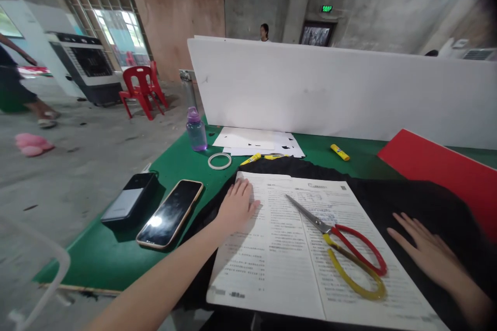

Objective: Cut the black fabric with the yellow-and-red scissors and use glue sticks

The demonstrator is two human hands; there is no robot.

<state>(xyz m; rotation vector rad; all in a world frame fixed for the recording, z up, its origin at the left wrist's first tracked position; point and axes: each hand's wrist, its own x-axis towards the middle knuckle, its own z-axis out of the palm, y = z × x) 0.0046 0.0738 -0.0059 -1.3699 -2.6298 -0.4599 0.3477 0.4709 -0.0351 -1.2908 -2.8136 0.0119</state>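
Observation:
A printed paper sheet (287, 253) lies on black cloth (427, 201) over a green table (178, 160). My left hand (236, 206) rests flat on the sheet's upper left corner, fingers stretched out. Off the sheet's right edge, my right hand (425, 248) lies flat on the black cloth with fingers apart. Scissors (341, 245) with red and yellow handles lie on the sheet between the two hands, blades pointing up-left. Neither hand holds anything.
Left of the sheet lie a phone (171, 213) and a dark power bank (130, 201). Behind are a purple bottle (196, 129), a tape ring (219, 161), yellow glue sticks (339, 152), white papers (256, 142), a red board (446, 170) and a white partition (341, 88). People and red chairs (142, 88) are farther off.

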